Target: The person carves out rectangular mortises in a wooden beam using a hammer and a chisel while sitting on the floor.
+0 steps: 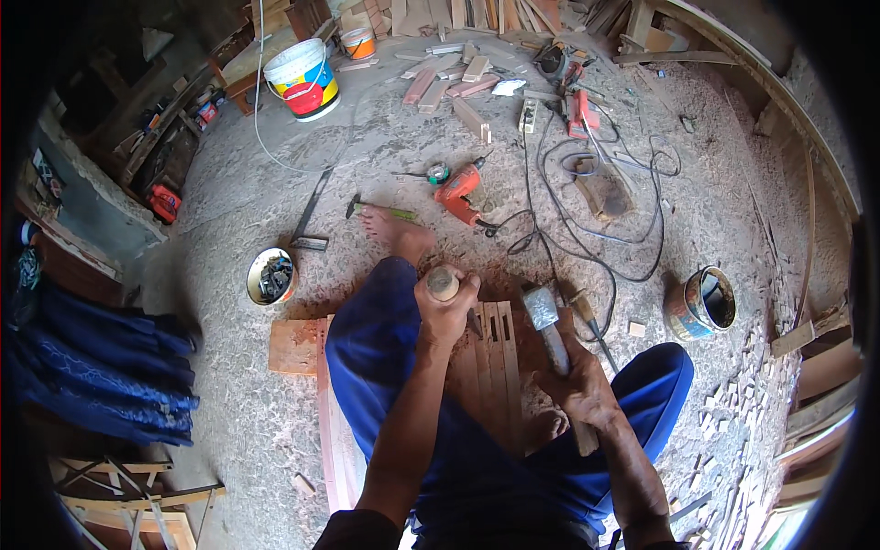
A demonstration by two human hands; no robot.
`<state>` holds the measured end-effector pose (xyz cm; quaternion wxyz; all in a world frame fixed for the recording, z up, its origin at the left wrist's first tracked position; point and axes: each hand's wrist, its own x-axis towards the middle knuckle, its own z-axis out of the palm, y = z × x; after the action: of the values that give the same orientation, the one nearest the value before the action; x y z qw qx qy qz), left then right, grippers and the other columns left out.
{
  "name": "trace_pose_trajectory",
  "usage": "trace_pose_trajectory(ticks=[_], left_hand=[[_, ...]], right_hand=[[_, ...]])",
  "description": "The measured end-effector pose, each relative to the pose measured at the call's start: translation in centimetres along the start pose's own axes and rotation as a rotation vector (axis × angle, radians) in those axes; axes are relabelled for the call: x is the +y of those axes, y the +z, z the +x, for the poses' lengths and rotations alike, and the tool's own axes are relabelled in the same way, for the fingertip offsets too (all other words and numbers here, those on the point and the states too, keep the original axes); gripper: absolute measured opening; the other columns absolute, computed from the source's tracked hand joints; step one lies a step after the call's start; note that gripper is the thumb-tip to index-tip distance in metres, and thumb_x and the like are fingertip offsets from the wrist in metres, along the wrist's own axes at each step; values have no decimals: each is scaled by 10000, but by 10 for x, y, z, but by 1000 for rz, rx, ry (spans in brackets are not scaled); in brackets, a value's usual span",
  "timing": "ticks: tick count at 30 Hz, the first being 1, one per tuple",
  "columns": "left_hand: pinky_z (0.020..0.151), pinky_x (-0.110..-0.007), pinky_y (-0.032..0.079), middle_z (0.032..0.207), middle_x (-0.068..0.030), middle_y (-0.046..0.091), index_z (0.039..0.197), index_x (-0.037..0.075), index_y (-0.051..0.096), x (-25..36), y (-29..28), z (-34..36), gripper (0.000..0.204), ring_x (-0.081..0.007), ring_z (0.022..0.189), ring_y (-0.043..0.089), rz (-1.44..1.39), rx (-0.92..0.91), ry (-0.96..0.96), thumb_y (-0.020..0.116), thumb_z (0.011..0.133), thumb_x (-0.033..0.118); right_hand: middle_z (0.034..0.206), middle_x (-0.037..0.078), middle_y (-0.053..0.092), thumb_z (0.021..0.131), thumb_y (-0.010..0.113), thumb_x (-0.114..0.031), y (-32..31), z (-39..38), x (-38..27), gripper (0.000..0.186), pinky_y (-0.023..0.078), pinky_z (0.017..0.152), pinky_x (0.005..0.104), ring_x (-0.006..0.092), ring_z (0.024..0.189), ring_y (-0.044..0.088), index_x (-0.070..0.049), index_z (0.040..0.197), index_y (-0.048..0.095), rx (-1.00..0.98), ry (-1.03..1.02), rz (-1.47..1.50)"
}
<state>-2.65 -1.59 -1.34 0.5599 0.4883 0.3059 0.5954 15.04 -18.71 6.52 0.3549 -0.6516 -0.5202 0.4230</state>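
My left hand (445,307) is closed around the round wooden handle (443,282) of a chisel, its dark blade (474,321) partly hidden below the fist. Beneath it lie several wooden strips (490,367) side by side, with narrow slots cut near their far ends. In my right hand (587,392) is a hammer with a grey metal head (541,308); its wooden handle (584,438) shows below the palm. Just beyond that hand rests another wooden-handled tool (584,310) with a dark shaft. My legs in blue trousers are folded around the strips.
An orange drill (460,191) and a green-handled hammer (394,213) lie ahead, near my bare foot. Black cords (600,261) loop to the right. Tubs stand left (272,277) and right (708,302). Farther off are a bucket (302,82) and wood offcuts (472,119).
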Motion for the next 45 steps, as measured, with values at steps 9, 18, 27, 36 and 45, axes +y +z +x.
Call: trace_pose_trajectory(ticks=[9, 18, 27, 36, 45], left_hand=[[537, -276, 461, 703, -37, 611, 869, 4, 581, -13, -6, 2, 138, -115, 598, 589, 60, 14, 150, 679, 791, -56], [740, -340, 531, 929, -92, 694, 1011, -3, 659, -48, -20, -4, 223, -228, 818, 666, 679, -5, 559, 711, 798, 35], [787, -346, 518, 988, -82, 665, 1068, 8, 625, -51, 2, -25, 324, -186, 893, 647, 262, -105, 247, 764, 777, 37], [832, -328, 520, 1085, -82, 667, 1165, 2, 612, -44, 7, -25, 472, -176, 943, 645, 252, -91, 274, 750, 715, -34], [817, -361, 524, 1038, -82, 654, 1139, 20, 592, -73, -2, -31, 436, -210, 937, 647, 179, -226, 81, 771, 741, 16]], right_hand=[[981, 235, 688, 776, 729, -91, -19, 21, -42, 617, 528, 848, 434, 370, 908, 699, -14, 1335, 477, -29, -411, -472], [921, 227, 695, 727, 691, -47, -37, 27, -132, 709, 569, 743, 465, 401, 832, 702, 7, 1374, 404, -227, -420, -849], [885, 215, 694, 738, 732, -102, -38, 27, -137, 764, 566, 689, 481, 385, 779, 709, 12, 1403, 373, -270, -474, -979], [1000, 226, 681, 787, 686, -90, -35, 32, -99, 647, 558, 697, 487, 375, 850, 706, -15, 1359, 394, -264, -390, -948], [946, 199, 677, 809, 631, -64, -27, 41, -65, 493, 554, 688, 504, 376, 827, 706, -5, 1258, 437, -130, -477, -1059]])
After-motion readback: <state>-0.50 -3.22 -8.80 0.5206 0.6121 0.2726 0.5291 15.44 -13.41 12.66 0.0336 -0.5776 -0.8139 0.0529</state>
